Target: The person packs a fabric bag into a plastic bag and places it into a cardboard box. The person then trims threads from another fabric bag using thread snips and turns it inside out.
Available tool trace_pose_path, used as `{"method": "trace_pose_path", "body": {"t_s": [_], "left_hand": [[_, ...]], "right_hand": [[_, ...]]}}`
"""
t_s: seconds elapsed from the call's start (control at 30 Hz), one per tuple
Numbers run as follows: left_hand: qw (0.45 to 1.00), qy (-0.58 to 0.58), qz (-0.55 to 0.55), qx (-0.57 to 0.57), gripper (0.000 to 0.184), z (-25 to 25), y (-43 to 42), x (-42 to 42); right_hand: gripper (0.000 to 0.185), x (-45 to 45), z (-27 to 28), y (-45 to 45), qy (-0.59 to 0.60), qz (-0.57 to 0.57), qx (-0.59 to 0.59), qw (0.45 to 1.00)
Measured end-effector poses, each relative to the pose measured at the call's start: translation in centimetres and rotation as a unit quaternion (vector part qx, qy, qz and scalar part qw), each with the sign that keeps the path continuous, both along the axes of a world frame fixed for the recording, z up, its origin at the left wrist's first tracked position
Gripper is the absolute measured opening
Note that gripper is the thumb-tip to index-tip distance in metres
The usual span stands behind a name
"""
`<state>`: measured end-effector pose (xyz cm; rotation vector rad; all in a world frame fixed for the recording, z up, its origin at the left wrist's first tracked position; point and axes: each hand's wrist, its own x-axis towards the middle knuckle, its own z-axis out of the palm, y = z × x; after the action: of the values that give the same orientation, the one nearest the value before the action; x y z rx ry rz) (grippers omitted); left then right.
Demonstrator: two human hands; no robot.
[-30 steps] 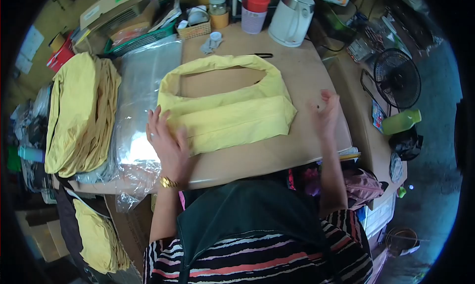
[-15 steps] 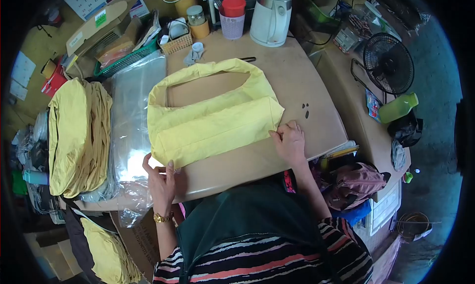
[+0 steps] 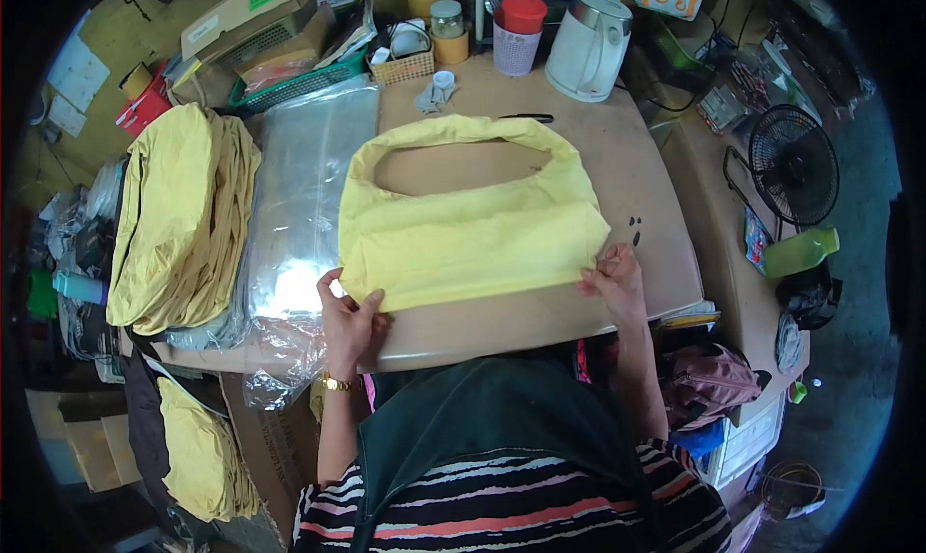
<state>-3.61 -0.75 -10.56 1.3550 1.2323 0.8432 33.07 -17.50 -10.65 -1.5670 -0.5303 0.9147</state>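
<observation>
A yellow cloth bag [image 3: 473, 254] lies flat on the brown table, its wide handle loop spread out toward the back and its bottom panel folded toward me. My left hand [image 3: 350, 314], with a gold watch [image 3: 337, 384] on the wrist, pinches the near left corner between thumb and fingers. At the near right corner, my right hand [image 3: 618, 281] grips the edge of the cloth the same way. The tabletop [image 3: 516, 153] shows through the handle opening.
Clear plastic sleeves [image 3: 307, 182] lie left of the bag, beside a stack of folded yellow cloth [image 3: 178, 220]. A black pen [image 3: 527, 118], a white kettle [image 3: 589, 47] and a lilac cup [image 3: 517, 52] are at the back. A fan [image 3: 794, 164] and green bottle [image 3: 803, 251] stand right.
The view has swung, so the whole scene sits further right. The bag's near edge now runs more level and looks straighter, with both hands still at its corners.
</observation>
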Motion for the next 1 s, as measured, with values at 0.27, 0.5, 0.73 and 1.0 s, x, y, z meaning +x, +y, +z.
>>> {"method": "trace_pose_path", "body": {"t_s": [0.27, 0.5, 0.73, 1.0], "left_hand": [[0.839, 0.298, -0.15, 0.43, 0.093, 8.5, 2.8, 3.3], [0.714, 0.48, -0.42, 0.289, 0.05, 9.0, 6.3, 9.3], [0.756, 0.396, -0.365, 0.373, 0.008, 6.0, 3.9, 4.4], [0.783, 0.341, -0.338, 0.396, 0.016, 3.4, 4.3, 2.8]], "right_hand": [[0.09, 2.7, 6.8, 2.8, -0.583, 0.161, -0.018, 0.796], [0.028, 1.8, 10.3, 9.8, -0.547, 0.46, -0.197, 0.671], [0.01, 1.9, 5.3, 3.7, -0.674, 0.355, -0.037, 0.646], [0.015, 3.4, 2.5, 1.6, -0.714, 0.258, 0.054, 0.649]]}}
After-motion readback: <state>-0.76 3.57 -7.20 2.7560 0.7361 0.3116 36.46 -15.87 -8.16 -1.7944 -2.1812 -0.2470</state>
